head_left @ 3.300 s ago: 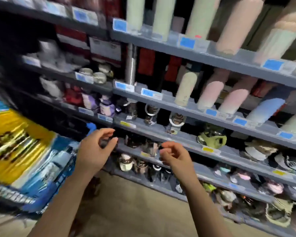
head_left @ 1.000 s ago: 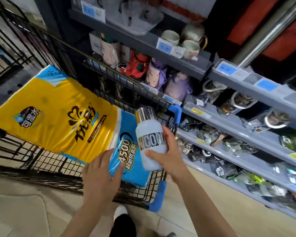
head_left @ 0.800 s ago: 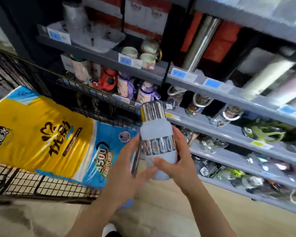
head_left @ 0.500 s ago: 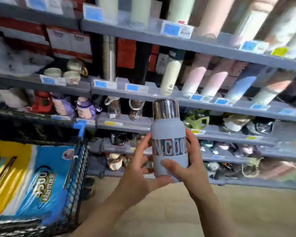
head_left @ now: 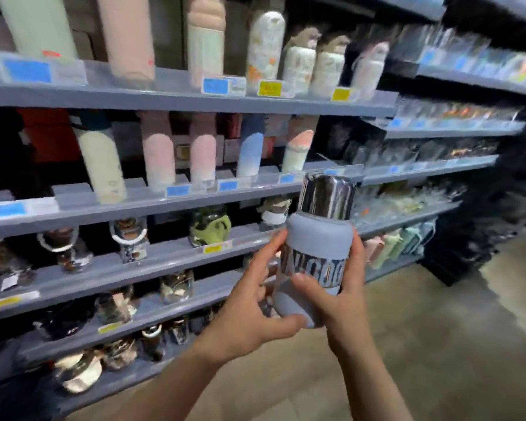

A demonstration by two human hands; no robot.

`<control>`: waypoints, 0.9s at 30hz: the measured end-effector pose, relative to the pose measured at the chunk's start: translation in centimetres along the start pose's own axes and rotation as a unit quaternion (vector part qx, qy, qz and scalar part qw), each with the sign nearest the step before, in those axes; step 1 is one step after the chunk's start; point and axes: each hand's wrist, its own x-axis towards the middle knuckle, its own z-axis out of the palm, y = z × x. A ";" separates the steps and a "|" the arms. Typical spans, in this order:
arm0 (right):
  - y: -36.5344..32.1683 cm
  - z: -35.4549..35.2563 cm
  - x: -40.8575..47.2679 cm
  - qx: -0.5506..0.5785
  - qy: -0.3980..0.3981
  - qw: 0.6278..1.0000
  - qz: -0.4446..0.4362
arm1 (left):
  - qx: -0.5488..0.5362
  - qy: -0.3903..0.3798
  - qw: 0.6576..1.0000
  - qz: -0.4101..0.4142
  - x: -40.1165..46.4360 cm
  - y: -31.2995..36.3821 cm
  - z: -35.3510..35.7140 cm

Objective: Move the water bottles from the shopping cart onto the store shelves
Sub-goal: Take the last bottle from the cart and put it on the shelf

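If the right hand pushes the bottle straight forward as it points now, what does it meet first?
Probably the grey shelf edge behind the bottle, near the white-banded jar. The right hand and left hand hold the bottle in front of it; depth is unclear.

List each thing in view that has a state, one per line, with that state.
water bottle: upright, chrome cap on, held in the air in front of the shelves, not yet shelved.
left hand: fingers curled round the bottle's lower left side.
right hand: wrapped round the bottle's right side, thumb across the lettering.
tall bottles: standing in a row on the upper shelves.
shelves: stocked, price tags along the front edges.
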 end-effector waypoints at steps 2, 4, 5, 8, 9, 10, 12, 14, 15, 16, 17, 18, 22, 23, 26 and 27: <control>0.5 -1.7 2.1 -0.015 0.019 1.000 -0.003 | 0.023 -0.031 0.999 0.011 3.1 -0.8 0.3; 0.8 -3.5 4.8 -0.037 0.029 0.999 0.002 | 0.046 -0.055 0.997 0.021 6.6 -1.7 0.5; 0.9 -4.3 6.3 -0.046 0.027 0.999 0.009 | 0.060 -0.066 0.996 0.029 8.4 -2.1 0.6; 1.5 -6.6 11.1 -0.056 0.025 0.998 0.021 | 0.079 -0.100 0.991 0.039 14.0 -3.1 0.6; 1.8 -7.2 12.7 -0.060 0.035 0.997 0.022 | 0.078 -0.110 0.990 0.041 15.9 -3.5 0.5; 2.1 -7.7 14.3 -0.062 0.046 0.997 0.022 | 0.080 -0.119 0.989 0.043 17.9 -3.7 0.3; 2.8 -8.4 17.2 -0.058 0.064 0.996 0.032 | 0.086 -0.144 0.985 0.042 21.6 -4.5 -0.1; 3.9 -9.1 19.8 -0.054 0.080 0.994 0.042 | 0.098 -0.171 0.979 0.045 25.1 -5.5 -0.6; 4.4 -9.4 20.9 -0.052 0.091 0.994 0.045 | 0.114 -0.178 0.976 0.053 26.6 -6.1 -0.8; 5.0 -9.7 21.9 -0.048 0.103 0.992 0.049 | 0.131 -0.186 0.972 0.061 28.1 -6.6 -1.0; 5.6 -9.9 22.9 -0.044 0.116 0.991 0.053 | 0.143 -0.193 0.969 0.062 29.3 -7.3 -1.1; 6.3 -10.2 23.7 -0.040 0.128 0.989 0.056 | 0.152 -0.197 0.967 0.057 30.3 -7.8 -1.1; 8.9 -11.5 27.1 -0.025 0.168 0.983 0.063 | 0.228 -0.164 0.958 0.054 33.6 -10.3 -2.2; 9.6 -11.9 28.2 -0.022 0.185 0.981 0.063 | 0.256 -0.140 0.955 0.058 34.4 -11.2 -2.6; 12.1 -13.5 32.4 0.015 0.243 0.967 0.072 | 0.362 -0.056 0.929 0.043 36.4 -13.2 -4.1; 12.8 -13.9 34.0 0.029 0.261 0.962 0.073 | 0.416 -0.027 0.908 0.036 37.1 -14.1 -4.5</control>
